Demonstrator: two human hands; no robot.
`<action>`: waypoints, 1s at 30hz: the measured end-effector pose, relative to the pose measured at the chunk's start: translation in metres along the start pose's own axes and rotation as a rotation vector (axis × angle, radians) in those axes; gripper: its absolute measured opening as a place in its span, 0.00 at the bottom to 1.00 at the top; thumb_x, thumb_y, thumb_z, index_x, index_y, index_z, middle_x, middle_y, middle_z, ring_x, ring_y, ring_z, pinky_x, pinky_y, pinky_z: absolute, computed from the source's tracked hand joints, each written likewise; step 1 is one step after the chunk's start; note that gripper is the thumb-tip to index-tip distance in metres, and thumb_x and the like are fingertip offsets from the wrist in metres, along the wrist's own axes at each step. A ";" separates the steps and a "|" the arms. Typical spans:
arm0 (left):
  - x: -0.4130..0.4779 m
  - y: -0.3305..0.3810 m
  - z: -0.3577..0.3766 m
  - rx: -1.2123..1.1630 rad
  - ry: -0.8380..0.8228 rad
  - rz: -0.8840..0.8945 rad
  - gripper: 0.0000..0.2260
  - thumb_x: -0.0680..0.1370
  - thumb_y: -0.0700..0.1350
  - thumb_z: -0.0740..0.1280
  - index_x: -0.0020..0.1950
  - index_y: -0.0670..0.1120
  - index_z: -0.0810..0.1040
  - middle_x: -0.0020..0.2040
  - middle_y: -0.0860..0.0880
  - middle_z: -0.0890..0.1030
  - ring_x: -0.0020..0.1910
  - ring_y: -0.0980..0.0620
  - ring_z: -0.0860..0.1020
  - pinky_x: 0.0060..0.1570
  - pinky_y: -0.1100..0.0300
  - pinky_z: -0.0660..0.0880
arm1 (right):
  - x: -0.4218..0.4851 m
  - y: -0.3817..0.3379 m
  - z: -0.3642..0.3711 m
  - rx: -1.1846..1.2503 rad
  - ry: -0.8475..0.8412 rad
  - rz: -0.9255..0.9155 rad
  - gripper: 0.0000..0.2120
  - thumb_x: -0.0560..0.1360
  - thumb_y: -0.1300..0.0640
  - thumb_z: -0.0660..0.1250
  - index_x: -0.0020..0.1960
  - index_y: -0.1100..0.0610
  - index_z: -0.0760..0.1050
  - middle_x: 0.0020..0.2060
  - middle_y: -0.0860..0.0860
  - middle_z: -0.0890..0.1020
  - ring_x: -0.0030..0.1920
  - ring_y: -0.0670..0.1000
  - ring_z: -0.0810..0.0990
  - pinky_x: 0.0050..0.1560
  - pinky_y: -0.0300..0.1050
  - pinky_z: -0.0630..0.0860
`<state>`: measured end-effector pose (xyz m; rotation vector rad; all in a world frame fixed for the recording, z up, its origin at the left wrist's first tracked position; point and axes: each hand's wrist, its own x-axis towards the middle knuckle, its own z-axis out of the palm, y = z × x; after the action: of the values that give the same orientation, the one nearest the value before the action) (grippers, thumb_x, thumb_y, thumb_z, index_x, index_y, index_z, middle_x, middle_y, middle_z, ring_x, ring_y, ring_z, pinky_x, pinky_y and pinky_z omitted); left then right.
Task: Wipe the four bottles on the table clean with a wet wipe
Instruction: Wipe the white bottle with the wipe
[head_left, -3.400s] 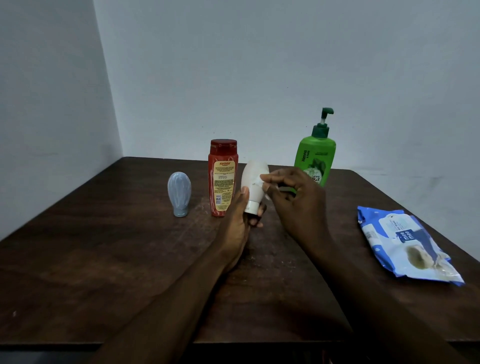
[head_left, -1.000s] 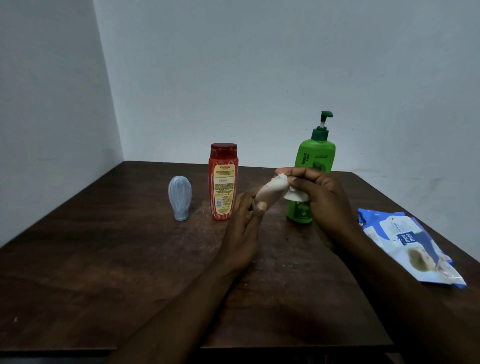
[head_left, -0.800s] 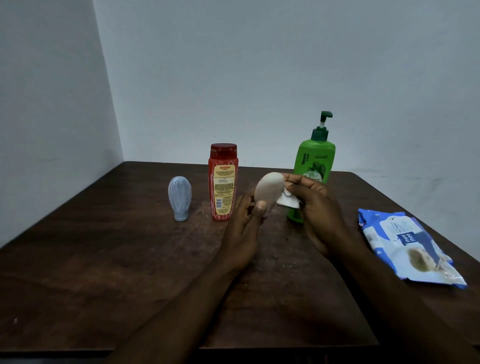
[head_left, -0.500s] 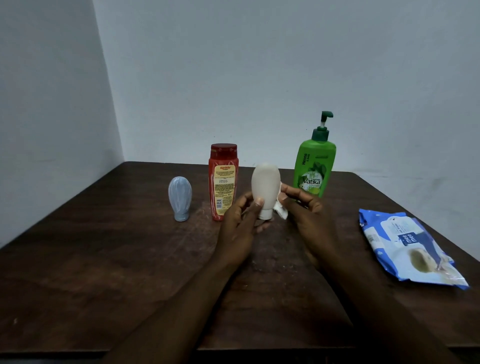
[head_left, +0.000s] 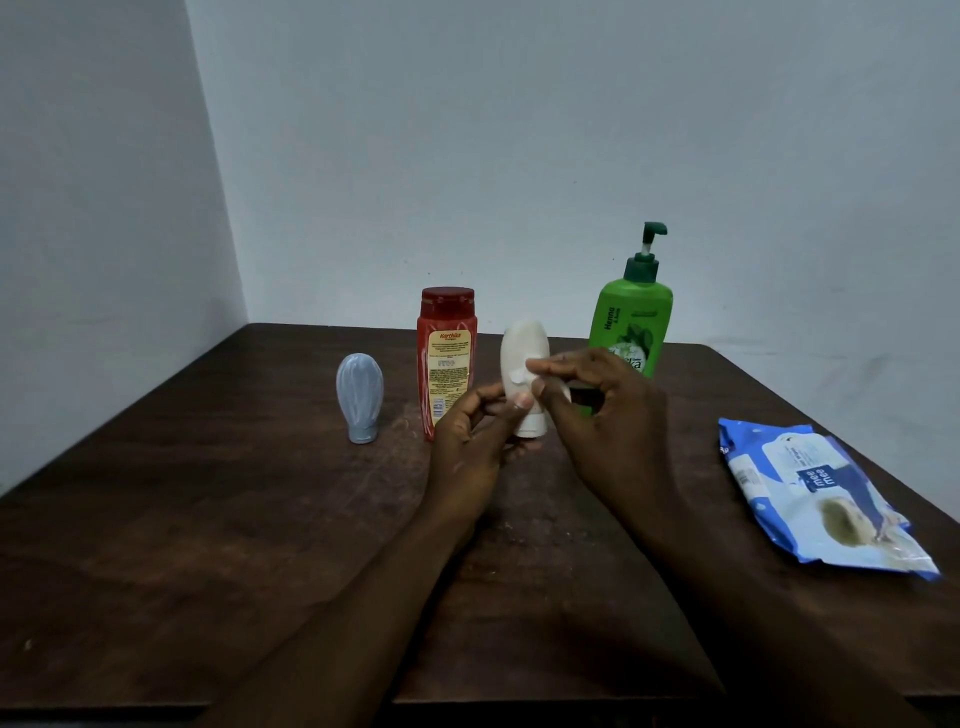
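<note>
A small white bottle (head_left: 522, 348) is held upright on its cap, just above the table's middle, by my left hand (head_left: 470, 447), which grips its lower part. My right hand (head_left: 602, 410) pinches a small white wet wipe (head_left: 521, 375) against the bottle's front. A grey-blue bottle (head_left: 359, 397) stands cap down at the left. A red bottle (head_left: 445, 358) stands next to it. A green pump bottle (head_left: 631, 322) stands behind my right hand, its base hidden.
A blue and white wet wipe pack (head_left: 815, 499) lies flat at the right of the dark wooden table (head_left: 208, 519). Grey walls close in behind and at the left. The table's front edge runs below my forearms.
The white bottle went from tilted on its side to upright in my left hand. My right hand moved the wipe from the bottle's right side onto its front.
</note>
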<state>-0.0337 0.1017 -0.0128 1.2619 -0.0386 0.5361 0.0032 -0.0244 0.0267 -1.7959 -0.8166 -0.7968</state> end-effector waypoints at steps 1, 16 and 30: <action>0.000 0.000 0.000 -0.003 -0.012 -0.003 0.13 0.78 0.45 0.70 0.61 0.42 0.79 0.53 0.43 0.86 0.48 0.49 0.85 0.44 0.58 0.82 | 0.006 -0.001 -0.002 0.011 0.018 -0.001 0.09 0.74 0.61 0.74 0.54 0.55 0.85 0.49 0.47 0.85 0.50 0.39 0.82 0.47 0.29 0.77; -0.001 0.000 -0.003 -0.070 -0.009 -0.155 0.23 0.72 0.54 0.71 0.62 0.42 0.82 0.53 0.43 0.86 0.53 0.42 0.85 0.56 0.48 0.81 | -0.016 0.002 -0.012 0.062 -0.079 -0.088 0.12 0.75 0.63 0.73 0.59 0.56 0.83 0.51 0.47 0.85 0.53 0.41 0.83 0.54 0.37 0.80; 0.004 0.000 0.000 -0.188 -0.039 -0.177 0.08 0.82 0.44 0.63 0.54 0.46 0.82 0.48 0.48 0.87 0.47 0.52 0.86 0.49 0.58 0.83 | -0.016 0.015 -0.012 0.302 -0.094 0.154 0.13 0.75 0.66 0.72 0.57 0.54 0.80 0.50 0.45 0.85 0.51 0.43 0.83 0.50 0.36 0.80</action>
<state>-0.0307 0.1032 -0.0114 1.0803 -0.0087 0.3465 0.0048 -0.0429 0.0100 -1.6110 -0.8021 -0.4644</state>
